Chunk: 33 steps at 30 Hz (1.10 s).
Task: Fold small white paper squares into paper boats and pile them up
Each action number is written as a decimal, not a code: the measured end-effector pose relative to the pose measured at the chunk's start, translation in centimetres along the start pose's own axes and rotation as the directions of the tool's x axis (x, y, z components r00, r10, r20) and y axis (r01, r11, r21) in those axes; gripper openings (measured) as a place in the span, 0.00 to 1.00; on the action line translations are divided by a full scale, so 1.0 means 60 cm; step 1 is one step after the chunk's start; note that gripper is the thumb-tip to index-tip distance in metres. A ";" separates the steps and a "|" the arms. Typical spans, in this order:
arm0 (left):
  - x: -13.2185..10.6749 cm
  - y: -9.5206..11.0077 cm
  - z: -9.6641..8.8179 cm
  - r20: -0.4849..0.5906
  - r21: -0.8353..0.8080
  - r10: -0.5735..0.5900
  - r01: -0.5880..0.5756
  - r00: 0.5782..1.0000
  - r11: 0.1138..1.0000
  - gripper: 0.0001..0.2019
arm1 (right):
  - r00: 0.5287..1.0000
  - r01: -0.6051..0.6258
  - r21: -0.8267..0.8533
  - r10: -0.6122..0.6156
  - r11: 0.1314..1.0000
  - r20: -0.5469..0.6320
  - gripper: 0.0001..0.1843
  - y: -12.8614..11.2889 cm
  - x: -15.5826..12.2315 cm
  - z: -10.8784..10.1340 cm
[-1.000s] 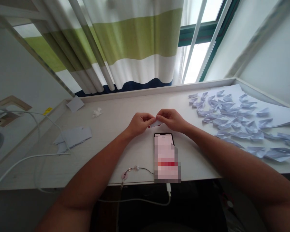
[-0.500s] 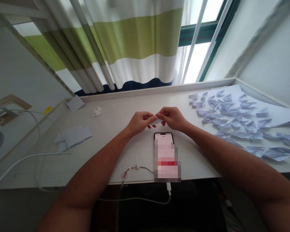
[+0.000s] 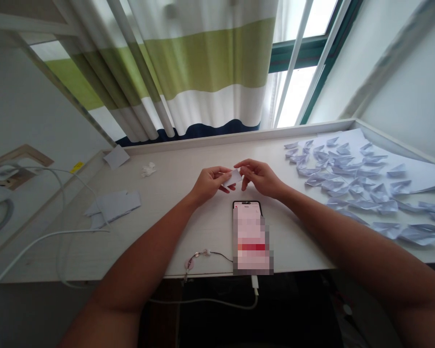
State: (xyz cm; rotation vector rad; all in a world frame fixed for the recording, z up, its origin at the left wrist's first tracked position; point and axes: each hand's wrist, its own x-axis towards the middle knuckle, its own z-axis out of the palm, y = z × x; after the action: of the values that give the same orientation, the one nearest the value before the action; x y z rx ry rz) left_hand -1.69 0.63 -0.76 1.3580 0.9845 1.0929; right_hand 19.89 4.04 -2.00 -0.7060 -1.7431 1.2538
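Note:
My left hand (image 3: 210, 185) pinches a small folded piece of white paper (image 3: 233, 178) between thumb and fingers. My right hand (image 3: 260, 177) hovers just to its right, fingertips beside the paper's right end, and seems to hold nothing. Below both hands, a smartphone (image 3: 247, 237) lies on the white desk (image 3: 203, 227) with its screen up and pixelated. A large group of small folded paper boats (image 3: 348, 179) lies to the right of my right arm, partly on a white paper sheet (image 3: 413, 169).
A stack of cut white paper (image 3: 114, 207) and a white cable (image 3: 50, 236) lie left. Further back sit a paper square (image 3: 116, 157) and crumpled tissue (image 3: 148, 169). A thin cord with a charm (image 3: 199, 254) lies near the desk's front edge. Curtains and a window stand behind.
Both hands pinched the paper earlier. Now my right hand has drawn back and its fingers have parted from it, leaving the paper in my left hand, more of it showing.

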 end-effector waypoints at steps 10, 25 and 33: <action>0.001 0.004 -0.003 -0.098 -0.025 0.007 -0.010 0.995 1.000 0.26 | 1.000 0.012 0.049 -0.013 0.999 0.015 0.29 -0.009 -0.002 -0.005; -0.003 0.000 0.017 -0.010 0.083 0.173 -0.172 0.985 0.982 0.19 | 0.999 0.006 0.083 -0.003 0.997 -0.035 0.32 -0.007 -0.001 0.009; -0.005 0.002 0.009 0.029 0.079 0.157 -0.159 0.987 0.984 0.19 | 0.999 -0.006 0.110 0.011 0.994 -0.049 0.28 -0.014 0.000 0.007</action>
State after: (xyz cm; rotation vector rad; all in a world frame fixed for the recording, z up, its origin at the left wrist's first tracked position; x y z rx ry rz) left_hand -1.24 0.18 -0.67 1.5322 0.9253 1.1634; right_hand 19.57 3.56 -1.25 -0.6749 -1.6198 1.3167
